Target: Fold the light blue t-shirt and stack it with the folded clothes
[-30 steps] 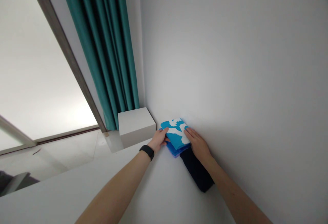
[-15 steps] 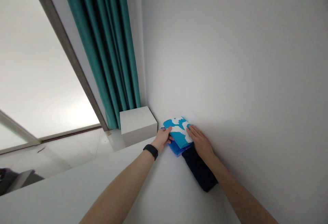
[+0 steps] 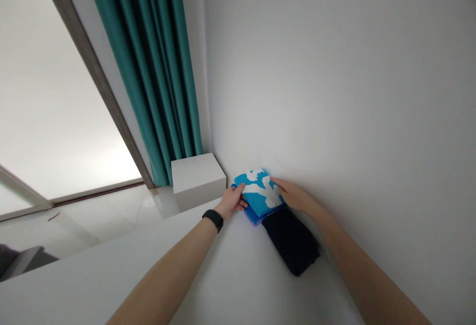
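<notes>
A folded blue-and-white patterned cloth (image 3: 258, 192) lies on top of a darker blue folded piece (image 3: 255, 217), pushed into the corner of a white surface against the wall. My left hand (image 3: 232, 202), with a black band on the wrist, grips the stack's left edge, thumb on top. My right hand (image 3: 293, 195) rests on the stack's right side with its fingers stretched flat along the wall. A dark navy folded garment (image 3: 292, 241) lies beside the stack, toward me, partly under my right forearm.
A white box (image 3: 198, 180) stands just left of the stack in the corner. A teal curtain (image 3: 156, 67) hangs behind it beside a window frame (image 3: 92, 72). The white wall (image 3: 334, 92) bounds the right side. The white surface (image 3: 111, 275) extends toward me.
My right hand has shifted from the stack's near right edge up toward the wall side, uncovering more of the navy garment. The left hand has kept its hold.
</notes>
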A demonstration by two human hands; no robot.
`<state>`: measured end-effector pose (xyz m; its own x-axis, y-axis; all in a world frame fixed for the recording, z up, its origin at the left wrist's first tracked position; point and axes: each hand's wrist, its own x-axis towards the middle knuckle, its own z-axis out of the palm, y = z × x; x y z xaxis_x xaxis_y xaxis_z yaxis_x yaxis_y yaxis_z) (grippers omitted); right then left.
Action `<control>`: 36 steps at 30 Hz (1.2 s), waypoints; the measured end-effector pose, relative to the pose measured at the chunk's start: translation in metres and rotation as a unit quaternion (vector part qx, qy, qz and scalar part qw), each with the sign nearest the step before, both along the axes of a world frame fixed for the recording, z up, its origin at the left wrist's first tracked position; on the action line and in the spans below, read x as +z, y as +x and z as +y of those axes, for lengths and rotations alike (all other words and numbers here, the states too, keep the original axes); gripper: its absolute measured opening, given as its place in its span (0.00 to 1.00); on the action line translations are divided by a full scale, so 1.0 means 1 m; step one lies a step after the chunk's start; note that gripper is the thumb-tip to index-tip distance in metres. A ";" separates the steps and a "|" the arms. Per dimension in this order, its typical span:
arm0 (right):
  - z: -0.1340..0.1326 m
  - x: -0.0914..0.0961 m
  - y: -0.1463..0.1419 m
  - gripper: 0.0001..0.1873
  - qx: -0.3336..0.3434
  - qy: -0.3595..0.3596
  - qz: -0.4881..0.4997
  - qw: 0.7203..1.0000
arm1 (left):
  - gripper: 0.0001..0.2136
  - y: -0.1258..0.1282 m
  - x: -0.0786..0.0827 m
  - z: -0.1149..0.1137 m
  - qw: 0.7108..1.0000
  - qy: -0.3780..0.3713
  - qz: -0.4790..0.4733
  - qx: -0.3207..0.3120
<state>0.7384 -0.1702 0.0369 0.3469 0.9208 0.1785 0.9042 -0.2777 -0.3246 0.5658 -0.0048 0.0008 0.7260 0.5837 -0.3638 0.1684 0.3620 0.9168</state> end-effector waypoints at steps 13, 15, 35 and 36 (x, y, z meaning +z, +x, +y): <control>0.075 -0.047 -0.004 0.30 0.021 0.010 -0.060 0.998 | 0.12 0.001 -0.004 0.001 0.998 0.063 0.029 -0.005; 0.074 -0.050 -0.002 0.31 0.017 0.003 -0.062 0.998 | 0.13 0.001 -0.005 0.005 0.997 0.074 0.026 -0.004; 0.068 -0.043 -0.037 0.32 0.035 -0.033 -0.177 0.983 | 0.28 -0.025 -0.077 -0.021 0.928 0.366 -0.053 0.042; 0.068 -0.043 -0.037 0.32 0.036 -0.034 -0.180 0.982 | 0.28 -0.028 -0.079 -0.021 0.922 0.379 -0.062 0.036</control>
